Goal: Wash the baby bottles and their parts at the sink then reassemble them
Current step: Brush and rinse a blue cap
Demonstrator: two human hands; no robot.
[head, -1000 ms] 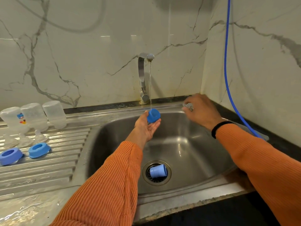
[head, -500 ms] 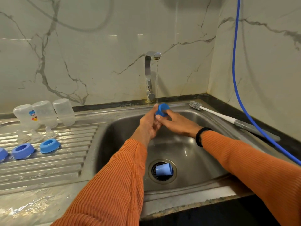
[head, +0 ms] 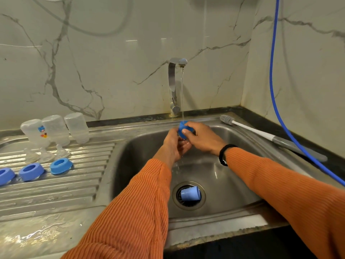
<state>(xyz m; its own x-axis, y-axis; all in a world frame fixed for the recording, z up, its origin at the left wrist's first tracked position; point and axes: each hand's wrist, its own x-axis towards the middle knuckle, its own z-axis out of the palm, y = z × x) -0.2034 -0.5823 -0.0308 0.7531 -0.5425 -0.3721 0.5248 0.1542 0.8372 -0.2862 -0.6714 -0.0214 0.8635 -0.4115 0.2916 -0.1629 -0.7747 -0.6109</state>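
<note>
While water runs from the tap (head: 176, 86), a blue cap (head: 182, 130) is rinsed directly under it

The right hand (head: 202, 138) pinches the cap; the left hand (head: 174, 144), loosely cupped, supports it beneath, likely catching drips. Another cap (head: 190, 193) lies on the drain below the tap; left of it, bottles (head: 56, 129) drain inverted, one showing an unreadable printed picture

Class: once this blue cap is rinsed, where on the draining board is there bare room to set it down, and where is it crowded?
Free: ribbed draining board in front of the blue rings. Crowded: back-left, where bottles and teats cluster.
</note>
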